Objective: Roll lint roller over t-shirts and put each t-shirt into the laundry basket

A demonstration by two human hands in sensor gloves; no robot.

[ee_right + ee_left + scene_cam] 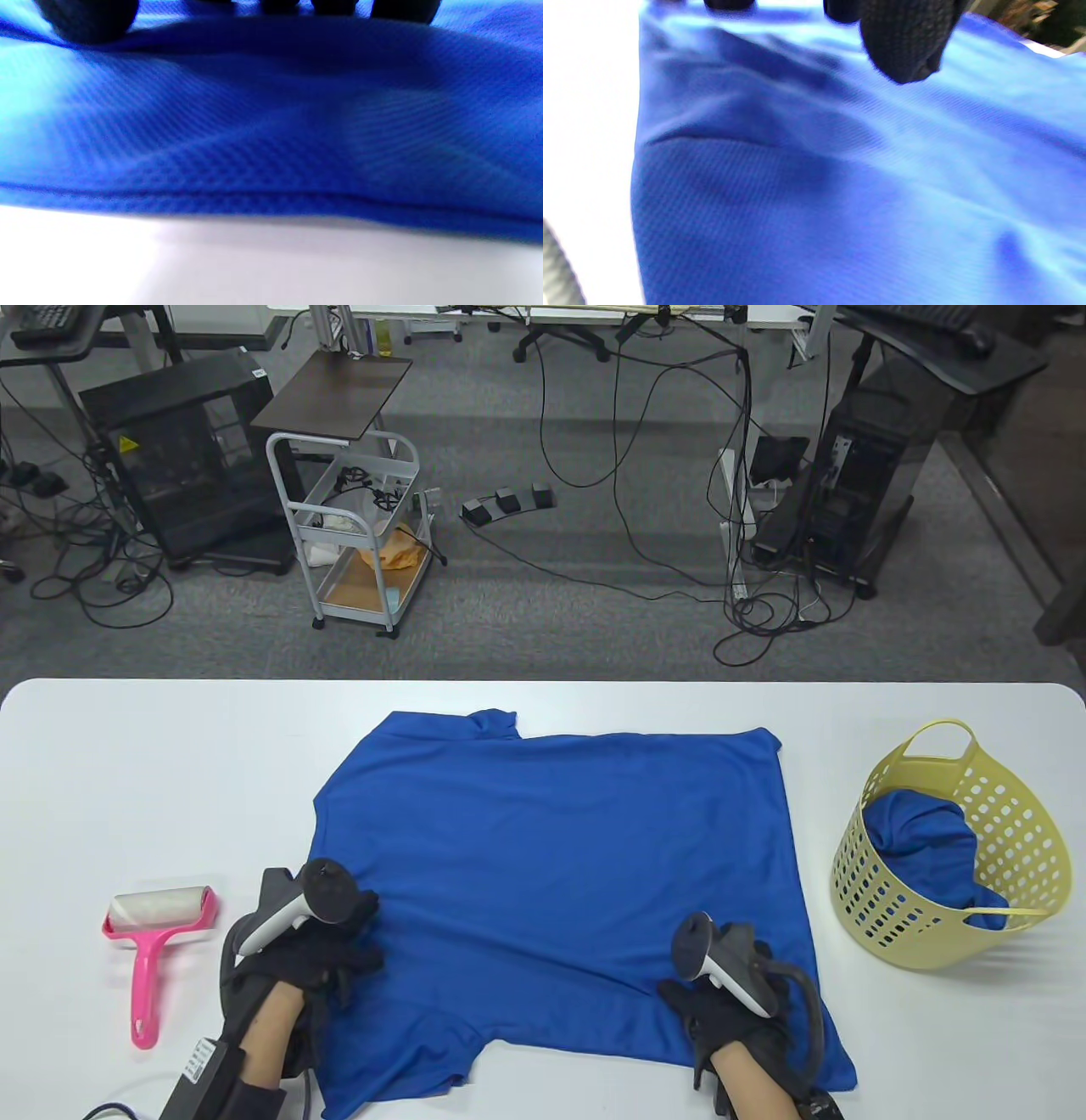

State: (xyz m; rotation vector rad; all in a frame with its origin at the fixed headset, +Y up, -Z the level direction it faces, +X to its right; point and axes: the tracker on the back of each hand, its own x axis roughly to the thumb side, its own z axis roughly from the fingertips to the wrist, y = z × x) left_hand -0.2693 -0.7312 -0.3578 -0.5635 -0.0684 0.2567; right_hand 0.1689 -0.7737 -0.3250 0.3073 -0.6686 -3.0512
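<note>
A blue t-shirt (560, 857) lies spread flat on the white table (127, 780). My left hand (352, 937) rests on the shirt's left edge; in the left wrist view its gloved fingertips (903, 42) hover at the cloth (840, 190). My right hand (708, 1005) lies on the shirt's near right part, and its fingertips (89, 17) press the fabric (271, 127) in a row. Neither hand holds anything. The pink lint roller (157, 937) lies on the table left of my left hand, untouched. A yellow laundry basket (1018, 823) at the right holds another blue t-shirt (920, 848).
The table's far edge runs just behind the shirt's collar (492, 721). Beyond it on the floor stand a white cart (356, 534), computer towers (857, 492) and loose cables. Cables from the gloves trail off the table's near edge.
</note>
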